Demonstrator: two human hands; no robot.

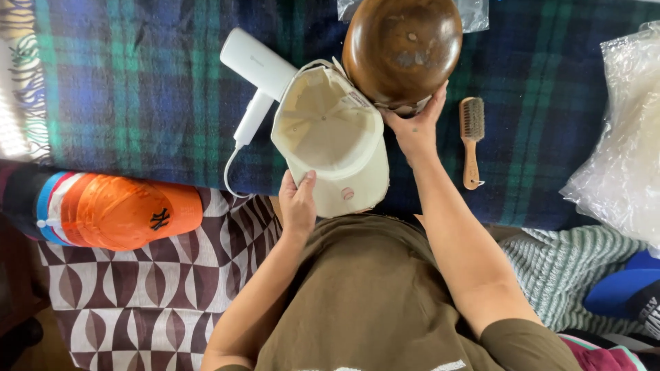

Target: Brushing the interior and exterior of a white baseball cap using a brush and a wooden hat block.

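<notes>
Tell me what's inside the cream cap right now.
The cream cap is turned inside up: only pale lining and a small label show, nothing loose. The wooden bowl covers its back edge, so that part is hidden.
</notes>
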